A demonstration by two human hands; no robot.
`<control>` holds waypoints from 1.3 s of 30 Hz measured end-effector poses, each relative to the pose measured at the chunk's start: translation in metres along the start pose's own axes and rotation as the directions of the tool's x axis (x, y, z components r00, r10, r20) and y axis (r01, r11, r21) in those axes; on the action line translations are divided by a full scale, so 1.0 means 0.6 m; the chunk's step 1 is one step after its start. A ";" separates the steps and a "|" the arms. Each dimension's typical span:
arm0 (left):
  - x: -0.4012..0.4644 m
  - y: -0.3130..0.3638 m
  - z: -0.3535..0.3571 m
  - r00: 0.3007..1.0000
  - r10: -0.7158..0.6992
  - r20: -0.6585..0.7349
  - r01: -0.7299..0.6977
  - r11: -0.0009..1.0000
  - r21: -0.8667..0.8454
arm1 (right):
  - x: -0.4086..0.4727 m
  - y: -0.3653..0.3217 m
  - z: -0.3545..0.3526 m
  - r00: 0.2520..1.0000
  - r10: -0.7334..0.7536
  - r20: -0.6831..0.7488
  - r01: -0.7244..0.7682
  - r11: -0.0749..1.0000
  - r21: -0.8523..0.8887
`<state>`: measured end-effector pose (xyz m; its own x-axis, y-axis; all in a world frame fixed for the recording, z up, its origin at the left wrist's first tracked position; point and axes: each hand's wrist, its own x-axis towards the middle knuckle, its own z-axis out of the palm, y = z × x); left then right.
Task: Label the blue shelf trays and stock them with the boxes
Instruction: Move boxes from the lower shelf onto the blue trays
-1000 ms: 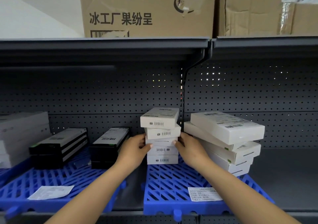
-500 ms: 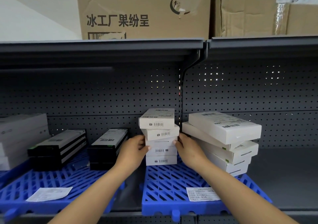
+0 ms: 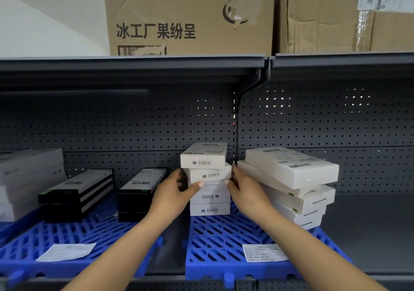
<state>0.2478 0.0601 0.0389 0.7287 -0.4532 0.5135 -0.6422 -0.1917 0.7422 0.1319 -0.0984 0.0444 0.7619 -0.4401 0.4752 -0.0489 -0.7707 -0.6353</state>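
A stack of several small white boxes (image 3: 207, 178) stands at the back left of the right blue tray (image 3: 219, 241). My left hand (image 3: 172, 192) presses its left side and my right hand (image 3: 244, 190) its right side, thumbs on the middle box. A crooked pile of larger white boxes (image 3: 291, 178) sits to the right on the same tray. A paper label (image 3: 264, 252) lies at that tray's front. The left blue tray (image 3: 67, 234) carries two stacks of black boxes (image 3: 78, 192) (image 3: 139, 190) and another label (image 3: 67, 251).
Grey-white boxes (image 3: 26, 178) stand at the far left. The dark pegboard back wall (image 3: 134, 122) and the shelf above (image 3: 134, 67) close in the space. Cardboard cartons (image 3: 190, 15) sit on top. Bare grey shelf (image 3: 376, 223) lies to the right.
Both hands stay clamped on the small white stack. The upper boxes have been nudged slightly and the view has shifted a little to the right.
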 end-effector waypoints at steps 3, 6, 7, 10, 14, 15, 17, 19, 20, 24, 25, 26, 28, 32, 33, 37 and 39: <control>0.005 0.003 0.000 0.999 0.027 0.024 -0.027 1.000 -0.017 | 0.003 -0.009 -0.002 1.000 -0.007 -0.019 0.007 1.000 -0.003; 0.007 0.002 0.001 0.998 0.037 0.046 -0.036 0.999 -0.033 | 0.005 -0.009 -0.002 0.999 0.027 -0.039 -0.025 0.999 0.042; 0.007 0.001 0.001 0.998 0.042 0.054 -0.040 0.998 -0.040 | 0.004 -0.009 -0.001 0.998 0.042 -0.037 -0.040 0.998 0.050; 0.014 -0.002 0.002 0.995 0.033 0.097 -0.026 0.997 -0.070 | 0.002 -0.006 0.000 0.999 0.037 -0.021 -0.035 0.998 0.049; 0.032 -0.014 0.005 0.993 0.018 0.120 -0.005 0.994 -0.107 | 0.000 -0.010 -0.001 1.000 0.004 0.007 -0.004 0.999 0.044; 0.034 -0.016 0.007 0.993 0.012 0.119 0.001 0.994 -0.113 | 0.001 -0.011 -0.001 1.000 0.009 0.014 -0.009 1.000 0.029; 0.035 -0.018 0.010 0.994 -0.003 0.107 0.015 0.993 -0.117 | 0.005 -0.009 0.002 1.000 0.016 0.024 -0.017 1.000 0.016; 0.032 -0.015 0.013 0.994 -0.010 0.105 0.022 0.993 -0.115 | 0.007 -0.007 0.004 0.999 0.025 0.045 -0.025 1.000 0.015; 0.030 -0.013 0.014 0.994 -0.009 0.109 0.022 0.993 -0.118 | 0.007 -0.005 0.003 0.998 0.025 0.052 -0.026 0.999 0.020; 0.031 -0.010 0.012 0.996 -0.016 0.093 0.025 0.995 -0.099 | 0.002 -0.015 -0.003 0.999 0.001 0.050 -0.005 0.997 0.079; 0.032 -0.010 0.010 0.996 -0.029 0.088 0.037 0.995 -0.098 | 0.001 -0.021 -0.004 0.999 -0.007 0.035 0.003 0.995 0.100; 0.033 -0.009 0.008 0.996 -0.040 0.081 0.050 0.992 -0.117 | 0.002 -0.026 -0.005 1.000 -0.019 0.015 0.017 0.993 0.120; 0.036 -0.009 0.004 0.997 -0.046 0.069 0.058 0.981 -0.184 | 0.005 -0.040 -0.008 0.999 -0.052 -0.018 0.054 0.990 0.131; 0.043 0.001 -0.008 0.998 -0.023 0.063 0.037 0.974 -0.223 | 0.014 -0.060 -0.017 0.994 -0.095 -0.062 0.100 0.992 0.075; 0.044 0.004 -0.010 0.998 -0.015 0.056 0.026 0.976 -0.216 | 0.014 -0.064 -0.019 0.993 -0.099 -0.069 0.103 0.993 0.056; 0.038 0.007 -0.014 0.998 0.061 -0.027 -0.064 0.985 -0.163 | 0.007 -0.063 -0.022 0.994 -0.099 -0.045 0.102 0.993 0.065; 0.034 0.011 -0.017 0.995 0.095 -0.036 -0.099 0.986 -0.133 | 0.005 -0.062 -0.023 0.994 -0.104 -0.046 0.107 0.992 0.070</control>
<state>0.2610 0.0585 0.0588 0.6722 -0.4377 0.5971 -0.6740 -0.0282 0.7382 0.1271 -0.0775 0.0778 0.7322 -0.3785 0.5663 0.0785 -0.7790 -0.6221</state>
